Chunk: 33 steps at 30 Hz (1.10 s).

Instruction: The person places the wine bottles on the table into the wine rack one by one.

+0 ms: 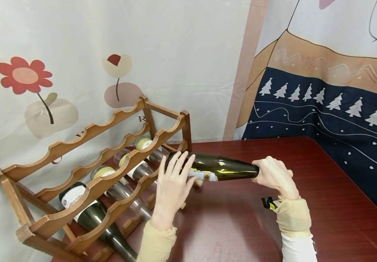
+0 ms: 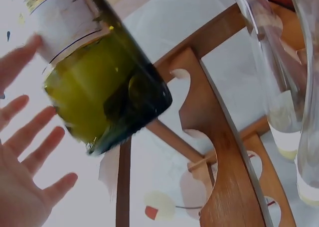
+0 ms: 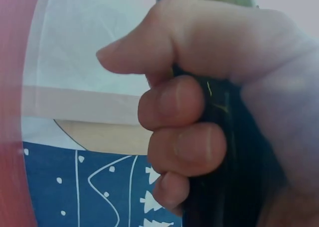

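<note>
A dark green wine bottle (image 1: 224, 167) with a pale label lies nearly level in the air, its base toward the rack and its neck to the right. My right hand (image 1: 273, 174) grips the neck, fingers curled round the dark glass in the right wrist view. At the base end, my left hand (image 1: 173, 182) has its fingers spread over the bottle in the head view. The left wrist view shows those straight fingers (image 2: 42, 147) beside the glass, palm toward it. To the left stands a wooden wine rack (image 1: 110, 214), close to the bottle's base.
In the rack's lower tier lie a dark green bottle (image 1: 93, 214) and several clear bottles (image 1: 126, 193) with labels. A small black object (image 1: 268, 202) with a yellow mark sits on the red-brown table (image 1: 234, 225). Printed cloth (image 1: 182, 65) hangs behind.
</note>
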### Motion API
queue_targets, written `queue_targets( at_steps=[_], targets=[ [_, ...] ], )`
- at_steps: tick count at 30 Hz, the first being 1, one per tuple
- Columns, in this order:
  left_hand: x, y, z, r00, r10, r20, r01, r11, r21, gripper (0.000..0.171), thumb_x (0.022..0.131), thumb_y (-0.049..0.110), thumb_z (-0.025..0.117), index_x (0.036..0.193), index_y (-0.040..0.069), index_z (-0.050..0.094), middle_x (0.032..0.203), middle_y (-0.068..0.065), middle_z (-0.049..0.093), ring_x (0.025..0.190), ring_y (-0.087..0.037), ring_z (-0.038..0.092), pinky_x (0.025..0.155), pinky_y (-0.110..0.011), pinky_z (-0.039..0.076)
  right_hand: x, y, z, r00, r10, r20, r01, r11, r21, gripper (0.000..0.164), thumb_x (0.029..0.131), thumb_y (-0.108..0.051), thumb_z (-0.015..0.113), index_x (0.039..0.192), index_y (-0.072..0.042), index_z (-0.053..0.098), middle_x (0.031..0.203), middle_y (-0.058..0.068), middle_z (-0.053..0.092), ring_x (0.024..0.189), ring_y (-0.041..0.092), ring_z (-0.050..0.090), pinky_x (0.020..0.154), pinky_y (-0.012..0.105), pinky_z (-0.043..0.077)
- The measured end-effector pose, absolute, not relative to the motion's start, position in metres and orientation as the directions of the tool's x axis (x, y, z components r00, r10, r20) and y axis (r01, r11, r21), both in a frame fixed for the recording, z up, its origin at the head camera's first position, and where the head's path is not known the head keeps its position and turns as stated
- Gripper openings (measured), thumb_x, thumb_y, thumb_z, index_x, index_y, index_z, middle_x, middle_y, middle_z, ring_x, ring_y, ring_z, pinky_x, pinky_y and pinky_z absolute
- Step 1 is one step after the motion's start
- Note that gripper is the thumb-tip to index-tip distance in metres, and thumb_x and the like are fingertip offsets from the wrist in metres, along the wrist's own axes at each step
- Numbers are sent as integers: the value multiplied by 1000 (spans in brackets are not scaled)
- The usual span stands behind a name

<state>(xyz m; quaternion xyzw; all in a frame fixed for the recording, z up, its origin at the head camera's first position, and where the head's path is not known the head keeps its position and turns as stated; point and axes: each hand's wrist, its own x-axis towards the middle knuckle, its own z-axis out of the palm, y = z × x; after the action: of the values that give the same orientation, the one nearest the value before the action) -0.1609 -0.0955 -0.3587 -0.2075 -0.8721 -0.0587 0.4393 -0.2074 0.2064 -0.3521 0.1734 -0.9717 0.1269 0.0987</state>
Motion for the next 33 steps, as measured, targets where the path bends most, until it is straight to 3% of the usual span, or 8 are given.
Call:
queue_targets(
  at_steps=[6,15,21,33],
  targets=[
    [-159,-108,-353,-499,132,857,288,957,21,53,74,14,76,125,14,59,131,-8,59,125,-27,51,109,-56,33,-210,208,-354,-923,-298,245,-354,906,-232,15,60,-10,67,64,-21,59,52,-7,44,51,13,41,44,29,29],
    [-155,-135,-341,-336,-65,940,65,994,92,34,88,0,56,119,12,63,125,-10,63,121,-30,54,104,-54,37,-212,207,-356,-921,-270,282,-338,912,-232,11,58,-10,65,63,-16,58,52,-4,46,50,16,43,43,31,32],
    [-151,-147,-339,-330,-164,930,13,984,178,34,89,-4,52,119,10,63,122,-12,64,120,-31,54,101,-53,36,-213,206,-358,-922,-239,305,-320,913,-254,11,58,-9,67,64,-16,59,52,-3,48,50,17,43,43,33,34],
    [-149,-153,-341,-366,-147,919,57,982,180,44,83,-14,53,121,5,60,123,-14,61,112,-33,54,94,-49,38,-217,202,-363,-935,-199,294,-287,913,-292,13,59,-9,70,68,-15,62,56,0,53,52,19,45,44,33,34]
  ],
)
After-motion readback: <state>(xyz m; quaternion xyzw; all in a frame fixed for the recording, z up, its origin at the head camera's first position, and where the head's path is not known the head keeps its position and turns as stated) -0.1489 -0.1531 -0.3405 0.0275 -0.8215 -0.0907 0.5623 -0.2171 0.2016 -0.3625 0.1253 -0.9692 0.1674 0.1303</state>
